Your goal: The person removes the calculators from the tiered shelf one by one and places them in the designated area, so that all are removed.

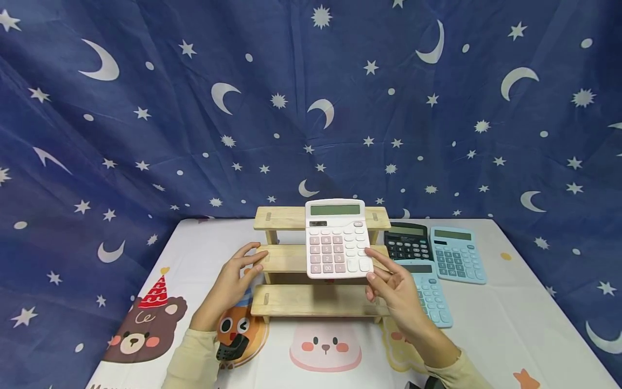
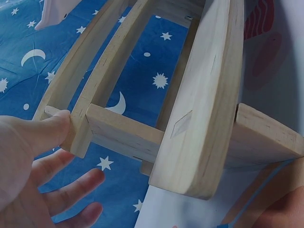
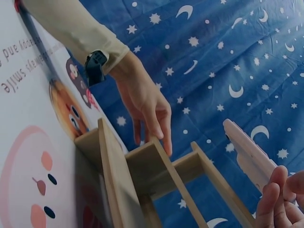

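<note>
A white calculator with pink keys is held upright in front of a three-step wooden display shelf. My right hand pinches its lower right corner between thumb and fingers. In the right wrist view, the calculator shows its thin edge, apart from the boards. My left hand has thumb and index finger at the left end of the middle board. Seen from the left wrist, the thumb lies against the board's end, and the other fingers hang loosely beside it.
Right of the shelf lie a black calculator and two light blue calculators, the nearer blue calculator partly behind my right hand. A white cartoon-printed cloth covers the table. A blue star-patterned curtain hangs behind.
</note>
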